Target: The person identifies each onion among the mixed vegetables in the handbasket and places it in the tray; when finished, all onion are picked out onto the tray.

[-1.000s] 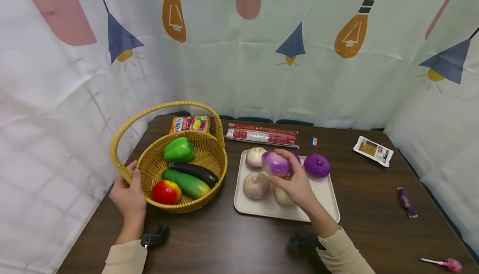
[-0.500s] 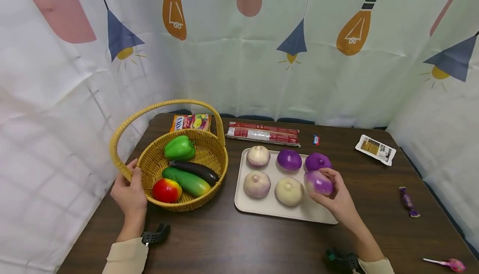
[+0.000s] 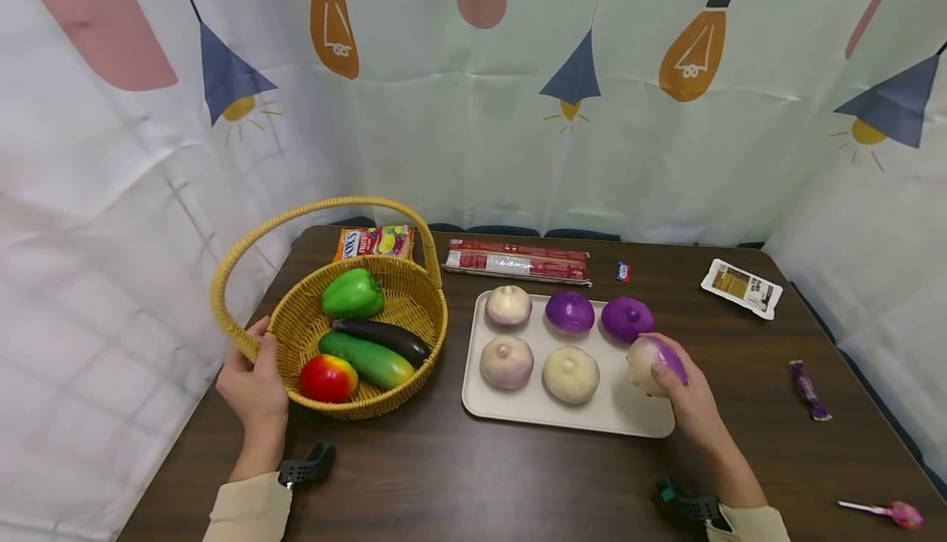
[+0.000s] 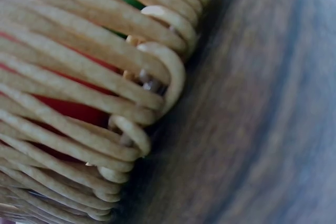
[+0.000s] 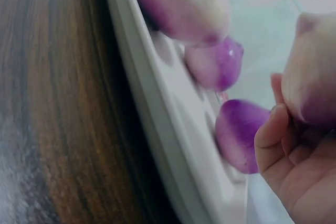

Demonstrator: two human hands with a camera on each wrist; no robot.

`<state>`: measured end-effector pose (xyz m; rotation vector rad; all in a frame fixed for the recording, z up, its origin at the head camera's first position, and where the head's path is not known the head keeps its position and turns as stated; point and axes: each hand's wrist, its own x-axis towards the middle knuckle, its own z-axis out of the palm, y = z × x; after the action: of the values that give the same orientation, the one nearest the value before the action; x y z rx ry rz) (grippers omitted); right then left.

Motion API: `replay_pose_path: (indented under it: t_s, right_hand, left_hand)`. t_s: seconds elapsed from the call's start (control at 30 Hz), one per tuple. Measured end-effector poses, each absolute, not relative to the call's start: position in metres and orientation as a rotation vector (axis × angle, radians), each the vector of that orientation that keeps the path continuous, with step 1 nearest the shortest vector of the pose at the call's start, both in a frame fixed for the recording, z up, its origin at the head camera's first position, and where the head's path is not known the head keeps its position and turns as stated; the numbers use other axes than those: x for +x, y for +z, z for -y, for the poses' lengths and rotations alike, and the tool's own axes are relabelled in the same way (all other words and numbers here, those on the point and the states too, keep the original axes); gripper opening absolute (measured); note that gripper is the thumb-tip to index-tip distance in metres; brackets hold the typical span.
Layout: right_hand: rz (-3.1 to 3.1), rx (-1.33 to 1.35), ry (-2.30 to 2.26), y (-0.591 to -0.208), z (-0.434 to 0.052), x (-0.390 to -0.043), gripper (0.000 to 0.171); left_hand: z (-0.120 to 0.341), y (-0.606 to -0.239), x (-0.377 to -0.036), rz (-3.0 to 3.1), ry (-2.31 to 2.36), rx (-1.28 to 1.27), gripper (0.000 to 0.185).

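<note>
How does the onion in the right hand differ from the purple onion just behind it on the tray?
The held onion is mostly cream with a purple patch; the purple onion is purple all over. The right hand grips the held onion at the tray's near right corner, while the purple onion sits untouched. Both are round and similar in size.

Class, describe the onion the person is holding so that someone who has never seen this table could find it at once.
Start at the beige rectangular tray right of the woven yellow basket. At the tray's near right corner, the right hand grips a round cream-and-purple onion. It is the only onion held in a hand; the other five sit untouched in two rows.
</note>
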<state>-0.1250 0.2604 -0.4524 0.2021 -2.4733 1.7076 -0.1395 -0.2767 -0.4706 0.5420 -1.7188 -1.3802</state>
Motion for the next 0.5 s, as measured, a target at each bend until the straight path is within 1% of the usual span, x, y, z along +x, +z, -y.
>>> replay_pose_path:
  t_s: [0.1, 0.27, 0.33, 0.5]
  right_hand:
    - [2.432, 0.194, 1.736, -0.4538, -0.2617, -0.1254, 0.04]
    - [2.441, 0.197, 1.775, -0.4538, -0.2647, -0.125, 0.061]
    - [2.453, 0.188, 1.783, -0.4535, -0.2659, -0.1245, 0.067]
    - [2.534, 0.115, 1.712, -0.454, -0.269, -0.1249, 0.066]
  left_hand:
    - [0.2774, -0.4709, -0.1387, 1.723, -1.377, 0.549, 0.028]
    - [0.2781, -0.4713, -0.1388, 1.729, -1.377, 0.549, 0.028]
    - [0.2783, -0.4716, -0.1392, 1.731, -1.375, 0.548, 0.028]
    - [0.2788, -0.4726, -0.14, 1.734, -1.373, 0.542, 0.028]
